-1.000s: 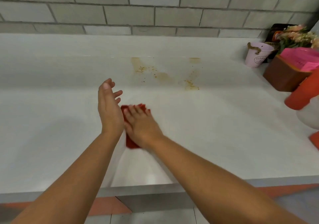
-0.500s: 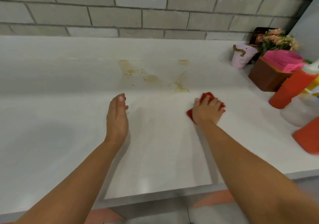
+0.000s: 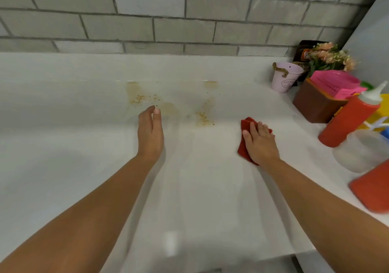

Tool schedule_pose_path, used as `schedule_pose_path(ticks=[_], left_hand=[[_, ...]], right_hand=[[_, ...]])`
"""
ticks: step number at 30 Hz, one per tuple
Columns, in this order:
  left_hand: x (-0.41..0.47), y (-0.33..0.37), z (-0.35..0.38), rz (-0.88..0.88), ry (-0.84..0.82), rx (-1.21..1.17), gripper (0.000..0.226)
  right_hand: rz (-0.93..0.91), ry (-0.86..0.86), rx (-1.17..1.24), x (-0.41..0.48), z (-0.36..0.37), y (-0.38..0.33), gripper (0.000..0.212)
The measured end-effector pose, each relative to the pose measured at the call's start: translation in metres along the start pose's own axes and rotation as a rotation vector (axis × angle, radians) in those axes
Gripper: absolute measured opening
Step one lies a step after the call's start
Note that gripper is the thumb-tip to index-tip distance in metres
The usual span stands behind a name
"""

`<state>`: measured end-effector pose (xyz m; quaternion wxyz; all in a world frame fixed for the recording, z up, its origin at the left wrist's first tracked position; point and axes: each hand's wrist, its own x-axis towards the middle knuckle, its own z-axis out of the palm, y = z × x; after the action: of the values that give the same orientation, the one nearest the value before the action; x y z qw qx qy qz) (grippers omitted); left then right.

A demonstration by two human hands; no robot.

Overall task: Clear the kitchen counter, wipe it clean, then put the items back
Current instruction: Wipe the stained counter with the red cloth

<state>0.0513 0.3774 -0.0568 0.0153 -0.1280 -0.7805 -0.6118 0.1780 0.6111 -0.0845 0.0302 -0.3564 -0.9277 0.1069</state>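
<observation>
My right hand (image 3: pixel 260 144) presses the red cloth (image 3: pixel 245 125) flat on the desk (image 3: pixel 84 146), fingers straight, just right of the brown spill (image 3: pixel 168 106) (crumbs in it). My left hand (image 3: pixel 150 135), fingers straight and together, reaches the spill's near edge.

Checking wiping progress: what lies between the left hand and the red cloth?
Head view: a crumb-strewn yellowish stain on white counter, between left hand and red cloth.

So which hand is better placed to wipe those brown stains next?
Right. The right hand presses the red cloth flat, just right of the stains; the left hand holds nothing.
</observation>
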Motion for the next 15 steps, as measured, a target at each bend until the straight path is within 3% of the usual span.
schedule_pose_path(ticks=[5, 12, 15], left_hand=[[0.005, -0.019, 0.009, -0.009, 0.025, 0.048, 0.050], [0.005, -0.024, 0.013, 0.026, 0.019, 0.129, 0.051], [0.006, -0.025, 0.013, 0.017, 0.015, 0.124, 0.051]], right_hand=[[0.061, -0.018, -0.009, 0.054, 0.007, -0.045, 0.064], [-0.392, -0.138, 0.040, 0.005, 0.020, -0.088, 0.062], [-0.406, -0.110, 0.065, -0.004, 0.013, -0.057, 0.058]])
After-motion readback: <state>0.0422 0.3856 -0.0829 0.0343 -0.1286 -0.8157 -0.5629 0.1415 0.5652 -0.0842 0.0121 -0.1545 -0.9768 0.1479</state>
